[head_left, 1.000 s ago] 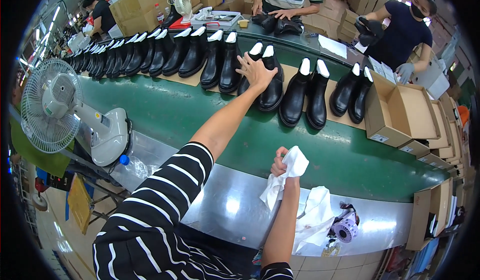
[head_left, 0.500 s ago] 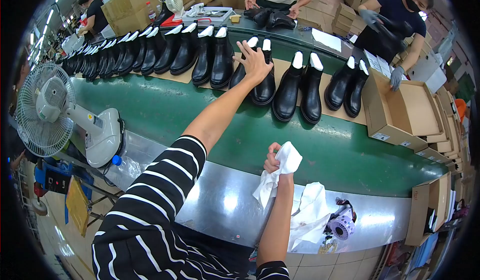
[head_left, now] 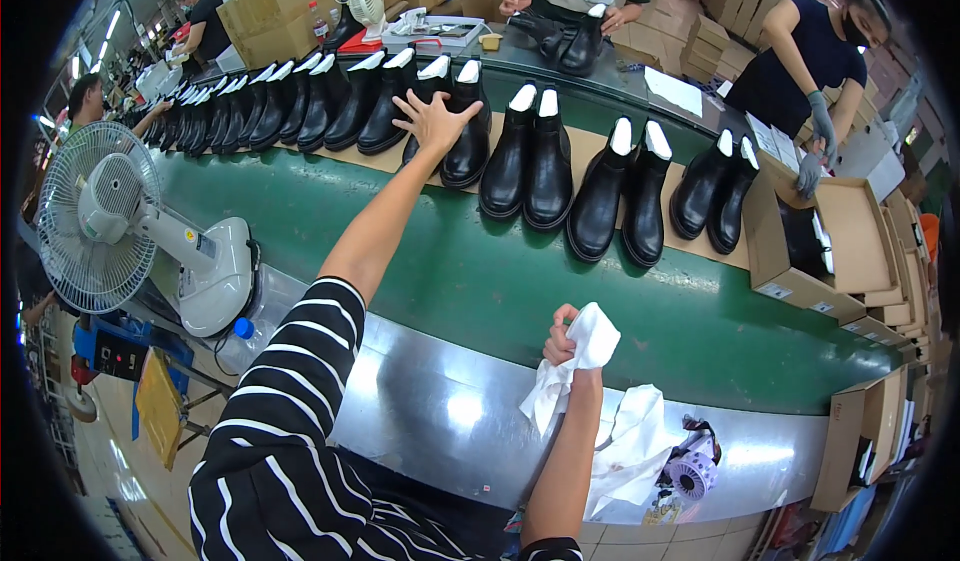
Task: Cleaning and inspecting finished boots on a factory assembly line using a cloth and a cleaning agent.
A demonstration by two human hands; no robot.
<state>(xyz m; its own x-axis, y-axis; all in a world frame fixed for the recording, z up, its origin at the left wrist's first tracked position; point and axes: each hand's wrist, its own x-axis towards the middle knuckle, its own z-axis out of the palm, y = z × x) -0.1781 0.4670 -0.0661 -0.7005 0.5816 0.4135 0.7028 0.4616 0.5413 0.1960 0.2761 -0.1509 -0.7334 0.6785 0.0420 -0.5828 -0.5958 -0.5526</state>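
My left hand point(head_left: 437, 126) is stretched out over a pair of black ankle boots point(head_left: 465, 146), its fingers spread near their tops. Whether the fingertips touch the boots I cannot tell. In my right hand point(head_left: 562, 339) is a bunched white cloth point(head_left: 590, 346), held above the near edge of the green belt point(head_left: 470, 266). Just right of my left hand stand more upright pairs of black boots point(head_left: 527, 161), with white stuffing showing at their tops. A long row of them point(head_left: 240, 111) runs away to the far left.
A white fan point(head_left: 110, 201) and plastic bottle point(head_left: 245, 331) stand at left. On the metal ledge lie another white cloth point(head_left: 635, 446) and small purple fan point(head_left: 690, 471). At right, a gloved co-worker point(head_left: 800, 71) reaches to an open carton point(head_left: 790, 231); another person point(head_left: 580, 1) handles boots opposite.
My left hand has moved left to another pair of boots, fingers still spread. My right hand keeps the cloth. The gloved co-worker's boots now lie in the carton.
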